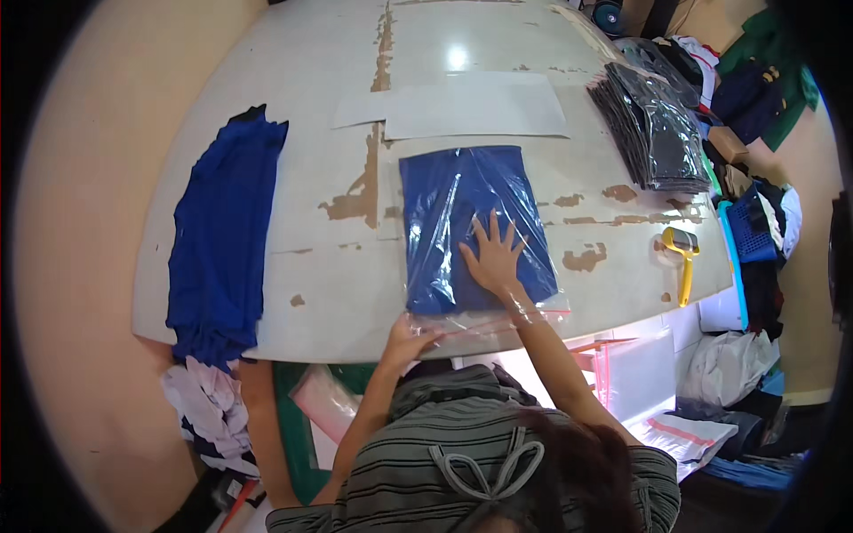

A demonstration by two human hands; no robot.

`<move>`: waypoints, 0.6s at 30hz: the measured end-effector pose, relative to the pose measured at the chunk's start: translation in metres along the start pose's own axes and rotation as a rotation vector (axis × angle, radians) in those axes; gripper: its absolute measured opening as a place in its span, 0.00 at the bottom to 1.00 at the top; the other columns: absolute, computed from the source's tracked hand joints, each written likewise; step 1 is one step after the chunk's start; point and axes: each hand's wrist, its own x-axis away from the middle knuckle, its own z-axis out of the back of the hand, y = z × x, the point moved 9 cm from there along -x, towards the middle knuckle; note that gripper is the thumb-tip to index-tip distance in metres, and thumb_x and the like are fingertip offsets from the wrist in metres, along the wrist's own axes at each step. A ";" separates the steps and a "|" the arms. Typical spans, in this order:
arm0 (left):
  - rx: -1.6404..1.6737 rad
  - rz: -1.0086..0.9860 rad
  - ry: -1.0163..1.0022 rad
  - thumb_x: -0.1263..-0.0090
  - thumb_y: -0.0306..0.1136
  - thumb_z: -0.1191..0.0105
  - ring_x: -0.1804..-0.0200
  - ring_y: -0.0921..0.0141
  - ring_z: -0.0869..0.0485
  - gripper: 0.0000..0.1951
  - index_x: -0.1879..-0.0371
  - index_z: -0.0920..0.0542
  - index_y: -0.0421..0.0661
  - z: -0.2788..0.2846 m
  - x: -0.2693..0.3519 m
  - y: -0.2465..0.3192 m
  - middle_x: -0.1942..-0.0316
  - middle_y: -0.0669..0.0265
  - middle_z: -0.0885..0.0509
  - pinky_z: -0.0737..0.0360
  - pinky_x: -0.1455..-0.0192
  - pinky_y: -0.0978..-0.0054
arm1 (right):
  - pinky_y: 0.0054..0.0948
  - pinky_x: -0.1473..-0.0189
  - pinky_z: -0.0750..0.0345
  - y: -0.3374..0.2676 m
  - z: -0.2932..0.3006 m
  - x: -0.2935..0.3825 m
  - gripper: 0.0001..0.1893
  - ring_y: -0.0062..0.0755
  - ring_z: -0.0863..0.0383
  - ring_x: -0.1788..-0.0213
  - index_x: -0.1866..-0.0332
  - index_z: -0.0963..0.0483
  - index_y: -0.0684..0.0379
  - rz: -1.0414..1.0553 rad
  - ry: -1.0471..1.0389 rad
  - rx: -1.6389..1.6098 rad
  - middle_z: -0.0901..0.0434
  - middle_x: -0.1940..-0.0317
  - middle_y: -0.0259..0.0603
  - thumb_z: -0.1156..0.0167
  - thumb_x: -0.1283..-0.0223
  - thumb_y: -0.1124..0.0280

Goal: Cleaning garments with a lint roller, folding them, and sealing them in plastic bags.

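A folded blue garment (433, 253) lies flat inside a clear plastic bag (456, 200) at the table's near edge. My left hand (404, 343) pinches the near left corner of the bag at its mouth, by a red strip. My right hand (496, 258) lies palm down with fingers spread over the right half of the garment. Clear plastic glints across the right wrist, so the hand appears to be inside the bag, though I cannot be certain. Left of the bag, a stack of blue garments (223, 233) hangs slightly over the near edge.
White paper sheets (473, 106) lie beyond the bag on the worn white table (320, 166). At the right are a pile of dark packed garments (666, 133) and a yellow-handled lint roller (684, 266). A blue basket (753, 226) and clothes crowd the right side.
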 end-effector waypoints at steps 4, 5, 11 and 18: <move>0.034 -0.046 0.066 0.44 0.21 0.45 0.66 0.69 0.19 0.22 0.53 0.38 0.36 0.008 0.011 -0.007 0.65 0.56 0.22 0.20 0.67 0.79 | 0.63 0.40 0.59 0.021 0.004 0.059 0.32 0.61 0.58 0.34 0.36 0.47 0.53 0.057 -0.076 -0.066 0.57 0.33 0.45 0.56 0.43 0.48; 0.038 -0.037 0.071 0.44 0.21 0.45 0.66 0.69 0.19 0.22 0.53 0.38 0.36 0.012 0.014 -0.013 0.65 0.56 0.22 0.20 0.67 0.79 | 0.62 0.40 0.59 0.024 0.006 0.082 0.32 0.60 0.59 0.34 0.36 0.47 0.53 0.136 -0.051 -0.079 0.57 0.33 0.45 0.56 0.42 0.48; 0.347 -0.124 0.333 0.42 0.24 0.45 0.61 0.70 0.21 0.17 0.56 0.34 0.38 0.033 0.040 -0.034 0.63 0.60 0.23 0.20 0.61 0.77 | 0.27 0.65 0.24 0.093 0.031 0.178 0.13 0.31 0.21 0.68 0.64 0.26 0.67 -0.163 -0.516 -0.997 0.21 0.71 0.46 0.50 0.42 0.66; 0.396 -0.101 0.262 0.37 0.29 0.50 0.58 0.68 0.21 0.11 0.57 0.29 0.39 -0.009 0.053 -0.049 0.60 0.60 0.22 0.22 0.55 0.75 | 0.18 0.86 0.34 0.181 0.038 0.150 0.17 0.21 0.27 0.84 0.61 0.29 0.65 -0.569 -0.349 -1.085 0.24 0.78 0.40 0.50 0.41 0.58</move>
